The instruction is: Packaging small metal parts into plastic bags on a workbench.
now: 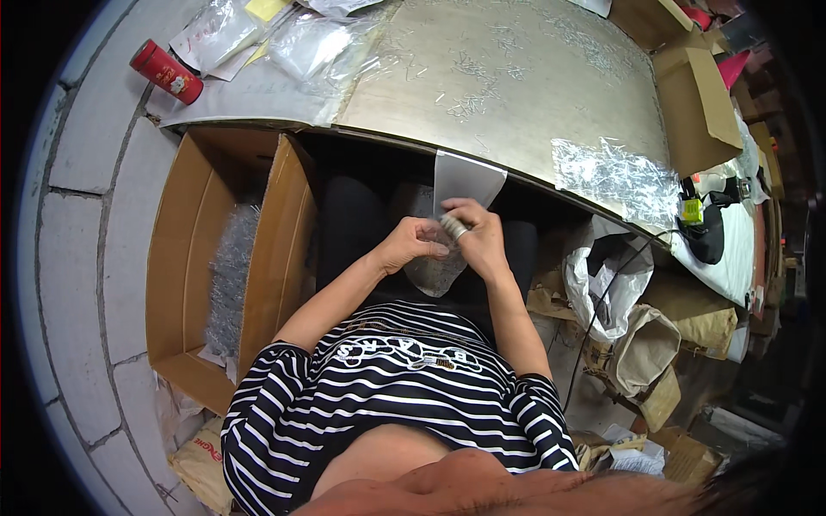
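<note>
My left hand [411, 244] and my right hand [478, 241] meet over my lap, close below the table's edge. The left fingers are curled with thumb and fingertips near each other; the right fingers are bent in a pinch, with pale wrapping around one or more of them. Whatever is between the fingertips is too small to make out. Beneath the hands lies a greyish, see-through, bag-like thing [433, 277] across my lap. Just beyond the right hand, a white sheet [469, 179] hangs at the table's edge.
Many small clear pieces lie scattered on the metal-topped table [404, 95], with a dense heap [615, 181] at its right. An open cardboard box [176, 258] with clear pieces stands at my left. A red canister [166, 71] is far left. White sack [607, 279] and cable hang right.
</note>
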### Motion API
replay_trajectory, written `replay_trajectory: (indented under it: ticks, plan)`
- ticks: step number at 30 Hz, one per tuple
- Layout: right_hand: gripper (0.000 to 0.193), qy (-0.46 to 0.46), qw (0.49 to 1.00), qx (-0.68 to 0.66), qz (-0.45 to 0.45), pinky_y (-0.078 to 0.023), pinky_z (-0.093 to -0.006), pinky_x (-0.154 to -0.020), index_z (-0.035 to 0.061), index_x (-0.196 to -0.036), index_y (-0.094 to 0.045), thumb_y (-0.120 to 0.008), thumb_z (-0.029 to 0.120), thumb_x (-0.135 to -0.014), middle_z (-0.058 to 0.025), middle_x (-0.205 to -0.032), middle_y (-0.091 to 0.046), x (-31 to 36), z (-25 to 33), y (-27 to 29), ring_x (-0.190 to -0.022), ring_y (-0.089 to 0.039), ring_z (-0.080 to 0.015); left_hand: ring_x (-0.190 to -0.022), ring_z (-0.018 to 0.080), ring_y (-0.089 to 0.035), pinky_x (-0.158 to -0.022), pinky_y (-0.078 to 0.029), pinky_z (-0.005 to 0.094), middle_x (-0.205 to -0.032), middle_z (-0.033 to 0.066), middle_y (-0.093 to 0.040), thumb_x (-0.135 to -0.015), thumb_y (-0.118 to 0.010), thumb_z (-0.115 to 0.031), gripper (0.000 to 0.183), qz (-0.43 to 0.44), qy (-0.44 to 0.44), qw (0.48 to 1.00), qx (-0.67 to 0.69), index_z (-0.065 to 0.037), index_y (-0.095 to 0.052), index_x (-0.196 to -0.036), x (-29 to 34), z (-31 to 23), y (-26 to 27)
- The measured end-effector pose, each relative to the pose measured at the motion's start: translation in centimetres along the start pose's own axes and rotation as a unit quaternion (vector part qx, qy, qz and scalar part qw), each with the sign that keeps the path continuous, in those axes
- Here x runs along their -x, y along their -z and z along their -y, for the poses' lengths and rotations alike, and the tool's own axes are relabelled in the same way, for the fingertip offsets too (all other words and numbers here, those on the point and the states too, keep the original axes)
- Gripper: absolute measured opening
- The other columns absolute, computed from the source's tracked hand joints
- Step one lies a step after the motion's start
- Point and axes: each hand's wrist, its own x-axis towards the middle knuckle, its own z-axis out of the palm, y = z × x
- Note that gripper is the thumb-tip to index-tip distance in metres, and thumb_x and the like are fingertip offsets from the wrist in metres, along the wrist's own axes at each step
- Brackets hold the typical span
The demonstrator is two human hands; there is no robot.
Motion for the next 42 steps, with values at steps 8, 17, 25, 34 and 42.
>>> replay_trajectory:
  ticks: [8, 17, 25, 34, 42]
  plan:
    - [0.032, -0.039, 0.998, -0.056, 0.005, -0.05, -0.033, -0.087, 0.0003, -0.112, -0.065, -0.07, 0.018, -0.086, -0.013, -0.11, -0.067, 0.1, 1.2, 2.2, -0.1, -0.065, -0.0236, -0.085, 0.0154, -0.068, -0.075, -0.059, 0.0302, -0.098, 0.0099, -0.069, -0.098, -0.057, -0.026, 0.033, -0.045, 0.04, 0.993, 0.102, 0.004, -0.065, -0.107, -0.2, -0.7, 0.6]
    - [0.007, 0.11, 0.985, 0.06, -0.118, -0.047, -0.0288, -0.064, 0.0018, -0.087, -0.067, -0.069, 0.003, -0.08, -0.0103, -0.076, -0.062, -3.2, 1.3, 4.9, -0.07, -0.061, -0.0196, -0.102, 0.0373, -0.067, -0.078, -0.06, 0.0344, -0.114, 0.0258, -0.065, -0.104, -0.035, -0.043, 0.061, 0.016, 0.042, 0.98, 0.192, 0.011, -0.054, -0.123, -0.6, -3.1, 0.9]
    - [0.034, 0.089, 0.803, 0.439, -0.394, -0.045, -0.0408, -0.09, 0.0056, -0.112, -0.063, -0.065, 0.004, -0.078, -0.0108, -0.112, -0.061, -6.6, -2.7, 13.5, -0.109, -0.056, -0.0333, -0.099, 0.0294, -0.069, -0.079, -0.058, 0.0311, -0.11, 0.024, -0.067, -0.102, -0.043, -0.032, 0.046, -0.034, 0.042, 0.997, 0.064, 0.008, -0.058, -0.117, 0.0, -1.7, 2.2]
    - [0.06, -0.025, 0.817, 0.538, -0.208, -0.013, -0.0617, -0.114, 0.0025, -0.143, -0.039, -0.058, 0.024, -0.09, -0.0135, -0.154, -0.033, -10.4, -2.4, 12.8, -0.146, -0.02, -0.0334, -0.089, 0.0198, -0.069, -0.075, -0.054, 0.0269, -0.097, 0.0147, -0.07, -0.098, -0.052, -0.013, 0.022, -0.192, -0.133, 0.968, -0.088, 0.003, -0.064, -0.107, 0.4, -5.4, 2.8]
    - [0.054, 0.157, 0.832, 0.531, 0.001, -0.013, -0.0651, -0.113, 0.0239, -0.143, -0.044, -0.052, 0.043, -0.093, -0.0077, -0.154, -0.034, -27.1, -2.3, 2.4, -0.146, -0.019, -0.0327, -0.136, 0.041, -0.033, -0.112, -0.028, 0.0463, -0.145, 0.0285, -0.037, -0.093, -0.058, -0.026, 0.061, -0.362, -0.189, 0.59, -0.697, 0.009, -0.037, -0.138, -7.1, -16.1, 11.8]
